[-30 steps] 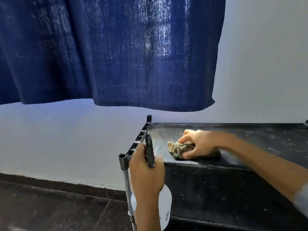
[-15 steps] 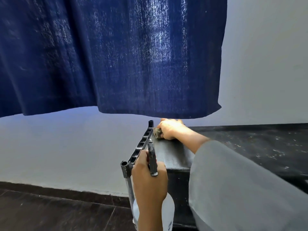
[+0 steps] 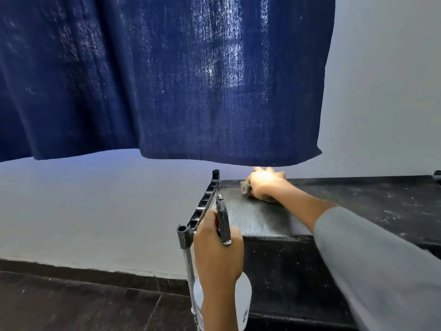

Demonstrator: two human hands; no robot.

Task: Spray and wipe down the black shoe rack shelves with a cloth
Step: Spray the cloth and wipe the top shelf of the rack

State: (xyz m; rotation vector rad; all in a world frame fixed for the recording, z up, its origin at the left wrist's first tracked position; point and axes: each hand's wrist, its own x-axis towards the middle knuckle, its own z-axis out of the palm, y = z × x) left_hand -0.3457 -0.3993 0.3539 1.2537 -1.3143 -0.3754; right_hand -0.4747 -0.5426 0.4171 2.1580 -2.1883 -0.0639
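1. Left hand (image 3: 218, 253), at 6 o'clock, is wrapped round the neck of a white plastic spray bottle with a black trigger head (image 3: 243, 297).
2. Right hand (image 3: 263, 186) grips a crumpled tan cloth (image 3: 245, 187) on the black fabric-topped shoe rack shelf (image 3: 257, 218), far left corner.
3. Dark blue woven curtain (image 3: 167, 77) hangs at 12 o'clock.

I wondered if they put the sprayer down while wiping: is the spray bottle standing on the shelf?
No, the left hand grips the spray bottle in the air beside the rack's corner post.
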